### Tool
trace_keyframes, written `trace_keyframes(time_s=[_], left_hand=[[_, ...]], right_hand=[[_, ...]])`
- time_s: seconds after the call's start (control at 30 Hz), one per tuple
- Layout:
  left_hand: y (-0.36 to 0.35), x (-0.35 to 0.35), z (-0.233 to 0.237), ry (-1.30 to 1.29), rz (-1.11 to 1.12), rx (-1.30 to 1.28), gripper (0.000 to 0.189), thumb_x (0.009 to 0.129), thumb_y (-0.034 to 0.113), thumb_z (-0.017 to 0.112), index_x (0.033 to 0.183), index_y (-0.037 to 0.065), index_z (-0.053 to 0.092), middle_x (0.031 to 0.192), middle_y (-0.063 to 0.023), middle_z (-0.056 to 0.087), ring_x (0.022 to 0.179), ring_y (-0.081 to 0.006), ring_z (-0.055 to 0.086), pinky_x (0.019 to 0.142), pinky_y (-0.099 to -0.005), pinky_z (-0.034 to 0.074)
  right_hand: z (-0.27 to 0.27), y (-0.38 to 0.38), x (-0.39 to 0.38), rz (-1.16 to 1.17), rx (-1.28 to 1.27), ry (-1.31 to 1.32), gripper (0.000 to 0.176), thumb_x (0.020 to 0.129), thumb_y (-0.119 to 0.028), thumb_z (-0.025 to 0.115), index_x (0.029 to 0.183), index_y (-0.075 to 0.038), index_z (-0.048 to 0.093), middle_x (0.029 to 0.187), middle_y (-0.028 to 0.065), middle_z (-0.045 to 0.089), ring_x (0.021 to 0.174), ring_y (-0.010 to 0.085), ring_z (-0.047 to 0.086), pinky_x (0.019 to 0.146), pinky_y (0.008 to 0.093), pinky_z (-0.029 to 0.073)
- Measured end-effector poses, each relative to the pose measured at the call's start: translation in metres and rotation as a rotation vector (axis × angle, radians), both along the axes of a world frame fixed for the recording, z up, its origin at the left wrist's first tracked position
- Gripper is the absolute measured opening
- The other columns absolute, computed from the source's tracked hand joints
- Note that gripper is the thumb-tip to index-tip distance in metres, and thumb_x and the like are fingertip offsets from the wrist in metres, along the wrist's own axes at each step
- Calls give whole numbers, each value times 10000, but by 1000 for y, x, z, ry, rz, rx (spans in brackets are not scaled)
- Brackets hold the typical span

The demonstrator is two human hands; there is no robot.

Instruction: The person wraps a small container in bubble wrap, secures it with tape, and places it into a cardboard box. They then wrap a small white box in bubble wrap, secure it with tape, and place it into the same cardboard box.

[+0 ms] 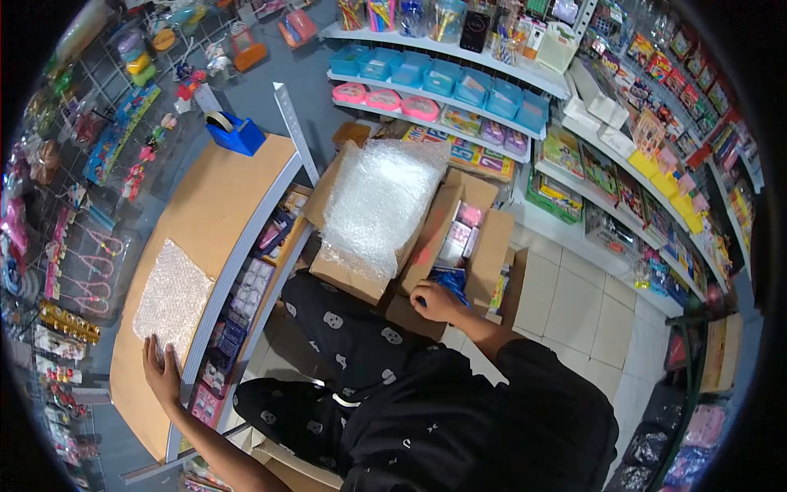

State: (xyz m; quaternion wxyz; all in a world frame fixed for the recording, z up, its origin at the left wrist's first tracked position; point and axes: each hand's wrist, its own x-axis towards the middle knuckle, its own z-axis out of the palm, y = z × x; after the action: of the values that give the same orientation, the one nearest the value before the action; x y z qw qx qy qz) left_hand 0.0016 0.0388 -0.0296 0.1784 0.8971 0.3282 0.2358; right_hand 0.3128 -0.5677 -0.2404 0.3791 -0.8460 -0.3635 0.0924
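My left hand [162,369] rests with its fingers apart on the lower edge of a sheet of bubble wrap [172,293], which lies flat on the wooden shelf top [193,197]. Over an open cardboard box [488,246] is my right hand [434,301], its fingers curled near a blue plastic packet [452,283]; whether they hold anything is hidden. Pink and white small packs [461,238] sit inside that box. Beside it, a larger pile of bubble wrap [381,205] covers another cardboard box [348,280].
A blue tape dispenser [236,134] stands at the shelf top's far end. Below it, lower shelves hold small boxed goods [250,287]. Blue trays [443,78] line the back shelf. Hanging goods cover the left wall, and stocked shelves [607,176] curve along the right.
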Motion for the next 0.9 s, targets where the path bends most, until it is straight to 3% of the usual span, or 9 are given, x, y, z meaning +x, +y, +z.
trace_keyframes(time_s=[0.1, 0.23, 0.47, 0.5, 0.6, 0.7, 0.8, 0.9], left_hand=[[2, -1, 0, 3, -12, -32, 513, 1041, 285, 670, 1467, 9, 592, 1587, -220, 483, 1475, -356, 461, 1195, -445, 387], [6, -2, -3, -50, -40, -136, 525, 1054, 261, 656, 1487, -19, 556, 1603, -213, 459, 1481, -342, 449, 1198, -445, 384], [4, -1, 0, -27, -41, -126, 523, 1064, 233, 645, 1491, -49, 535, 1615, -224, 435, 1493, -343, 429, 1211, -444, 367], [2, 0, 1, -29, -37, -134, 524, 1065, 234, 644, 1490, -53, 534, 1617, -226, 432, 1495, -342, 426, 1214, -444, 364], [5, -2, -1, -29, -33, -134, 524, 1067, 239, 642, 1489, -52, 535, 1621, -224, 427, 1501, -342, 419, 1218, -444, 357], [9, -3, -5, -76, -39, -189, 524, 1067, 239, 641, 1488, -52, 534, 1620, -225, 430, 1506, -342, 409, 1225, -445, 347], [7, -2, -1, -35, -27, -172, 522, 1066, 236, 642, 1490, -49, 534, 1617, -224, 435, 1511, -339, 401, 1228, -446, 341], [6, -3, -2, -57, -28, -197, 519, 1066, 237, 639, 1487, -50, 537, 1611, -225, 443, 1506, -338, 408, 1229, -442, 339]], right_hand=[[-24, -17, -3, -70, -123, 9, 89, 849, -131, 699, 932, -104, 714, 1061, 100, 670, 1026, 340, 677, 841, 459, 567], [-39, -27, -11, -106, -226, 23, 136, 849, -127, 742, 973, -75, 718, 1075, 113, 678, 1043, 340, 668, 883, 443, 563], [-45, -16, -1, -248, -62, 126, 144, 858, -131, 752, 968, -51, 705, 1048, 161, 685, 1066, 372, 655, 954, 453, 542], [-45, -15, 2, -254, -114, 190, 174, 865, -149, 763, 991, -46, 703, 1171, 182, 673, 1142, 373, 638, 999, 453, 527], [-30, -6, 2, -227, -63, 106, 278, 861, -158, 751, 1112, -46, 704, 1322, 210, 610, 1224, 397, 611, 1032, 462, 518], [-11, 12, 0, -233, -119, 181, 467, 878, -176, 737, 1315, -42, 642, 1562, 216, 452, 1374, 402, 531, 1127, 462, 477], [-16, 25, -1, -184, -109, 137, 615, 891, -188, 721, 1454, -15, 546, 1661, 207, 344, 1456, 404, 456, 1191, 455, 429], [-16, 33, -4, -182, -120, 158, 661, 895, -172, 725, 1489, 23, 510, 1671, 223, 326, 1518, 388, 375, 1231, 428, 381]])
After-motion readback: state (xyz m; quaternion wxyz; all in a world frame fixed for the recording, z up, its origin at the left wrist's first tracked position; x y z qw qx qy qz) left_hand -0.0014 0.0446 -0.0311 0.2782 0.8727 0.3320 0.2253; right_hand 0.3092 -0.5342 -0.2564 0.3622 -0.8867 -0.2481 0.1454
